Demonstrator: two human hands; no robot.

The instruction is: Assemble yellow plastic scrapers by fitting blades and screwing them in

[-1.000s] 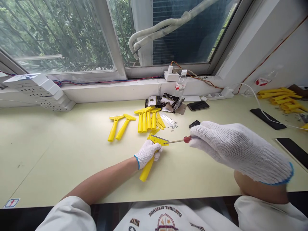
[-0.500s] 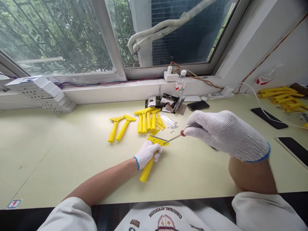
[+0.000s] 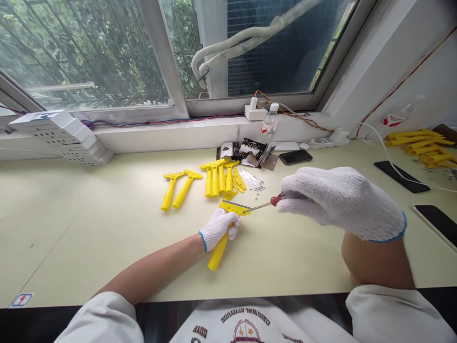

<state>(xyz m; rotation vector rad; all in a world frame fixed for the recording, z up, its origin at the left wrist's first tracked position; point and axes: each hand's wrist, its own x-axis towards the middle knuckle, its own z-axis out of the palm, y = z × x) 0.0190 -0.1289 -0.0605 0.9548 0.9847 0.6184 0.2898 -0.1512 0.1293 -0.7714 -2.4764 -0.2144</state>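
Observation:
Both hands wear white knit gloves. My left hand [image 3: 220,227] is wrapped round the neck of a yellow scraper [image 3: 217,255], whose head with a metal blade points away from me. In my right hand [image 3: 332,200] is a screwdriver [image 3: 274,200] with a red handle, mostly hidden by the glove. Its tip meets the right end of the scraper's head, at what looks like a screw. Behind the scraper lie loose yellow head plates [image 3: 238,180], thin metal blades [image 3: 249,176] and a small heap of screws [image 3: 260,186].
Several yellow scrapers [image 3: 214,180] stand grouped beyond my left hand, with two more [image 3: 186,189] to their left. Black packaging [image 3: 252,150], a water bottle [image 3: 269,125] and a phone [image 3: 295,157] line the back. More yellow handles [image 3: 421,143] pile up at the far right.
My right hand has shifted slightly right and its grip on the screwdriver has turned, showing more of the red handle. The left hand and scraper stay in place.

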